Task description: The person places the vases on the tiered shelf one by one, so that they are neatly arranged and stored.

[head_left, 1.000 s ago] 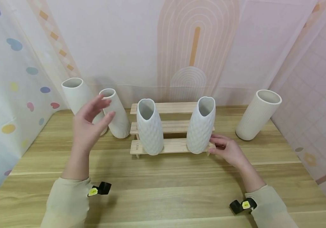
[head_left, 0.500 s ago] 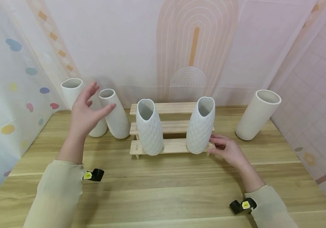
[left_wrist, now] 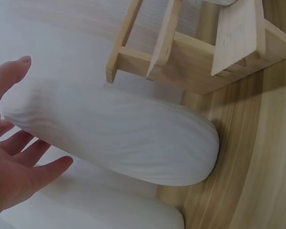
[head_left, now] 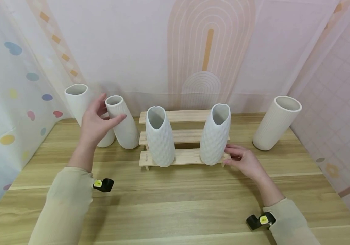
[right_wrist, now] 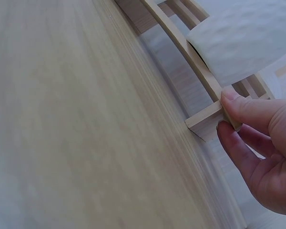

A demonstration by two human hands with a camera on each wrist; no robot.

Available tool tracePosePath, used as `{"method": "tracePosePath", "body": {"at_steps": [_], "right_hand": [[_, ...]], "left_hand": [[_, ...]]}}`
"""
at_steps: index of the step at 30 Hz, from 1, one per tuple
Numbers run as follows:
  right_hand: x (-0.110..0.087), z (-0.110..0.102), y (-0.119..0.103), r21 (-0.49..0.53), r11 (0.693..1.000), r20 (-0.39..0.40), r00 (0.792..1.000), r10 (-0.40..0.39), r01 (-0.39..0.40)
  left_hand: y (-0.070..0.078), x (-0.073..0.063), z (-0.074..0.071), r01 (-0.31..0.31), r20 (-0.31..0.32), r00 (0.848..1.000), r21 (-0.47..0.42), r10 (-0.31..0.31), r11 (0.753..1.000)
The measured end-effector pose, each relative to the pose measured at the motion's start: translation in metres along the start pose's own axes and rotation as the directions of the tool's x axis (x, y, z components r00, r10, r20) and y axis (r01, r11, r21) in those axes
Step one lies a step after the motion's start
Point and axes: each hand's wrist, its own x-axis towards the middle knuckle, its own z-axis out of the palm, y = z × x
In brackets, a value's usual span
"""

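Note:
My left hand (head_left: 95, 124) is spread beside a slim white vase (head_left: 126, 127) with a wavy surface; in the left wrist view its thumb and fingers stand around the upper part of that vase (left_wrist: 128, 136) without a clear grip. At the right end of a three-step wooden rack (head_left: 187, 157), my right hand (head_left: 244, 162) pinches the lowest shelf, thumb above and fingers below, as the right wrist view shows. Two white vases with a dimpled pattern, a left one (head_left: 161, 146) and a right one (head_left: 214, 144), stand on that lowest shelf.
Another white vase (head_left: 78, 102) stands at the far left, partly behind my left hand. A ribbed white vase (head_left: 276, 126) is on the wooden table (head_left: 175, 211) at the right. A patterned cloth (head_left: 126, 51) hangs behind the table.
My left hand moved left and up at first, then came back right, closer to the slim wavy vase. The right hand keeps its hold on the rack.

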Motion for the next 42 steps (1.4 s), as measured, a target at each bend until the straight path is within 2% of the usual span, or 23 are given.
{"method": "tracePosePath", "body": {"at_steps": [4,9,16,27,33,38,42], "right_hand": [[0.0,0.0,-0.001,-0.004,1.0,0.002,1.0,0.0,0.0],[0.0,0.0,-0.001,-0.013,1.0,-0.004,1.0,-0.008,0.008],[0.0,-0.001,-0.001,-0.001,1.0,0.004,1.0,0.014,-0.014],[0.0,0.0,-0.002,0.002,1.0,0.003,1.0,-0.003,0.003],[-0.002,0.0,-0.003,0.026,1.0,0.002,1.0,-0.011,0.011],[-0.003,-0.001,-0.004,0.03,1.0,0.0,1.0,-0.008,0.008],[-0.003,-0.001,-0.003,0.027,1.0,0.001,1.0,-0.011,0.011]], "left_hand": [[-0.003,0.0,0.002,-0.013,-0.006,1.0,0.048,0.014,0.999],[-0.006,0.003,0.003,-0.022,-0.031,0.999,0.06,0.024,0.998],[-0.007,0.003,0.003,0.001,-0.056,0.998,0.07,0.003,0.998],[0.001,-0.002,0.006,0.0,-0.094,0.996,0.099,0.009,0.995],[0.013,-0.003,-0.002,-0.001,-0.107,0.994,0.143,0.016,0.99],[0.036,-0.004,-0.015,-0.02,-0.106,0.994,0.166,0.038,0.986],[0.056,-0.004,-0.025,-0.069,-0.107,0.99,0.161,0.087,0.984]]}}
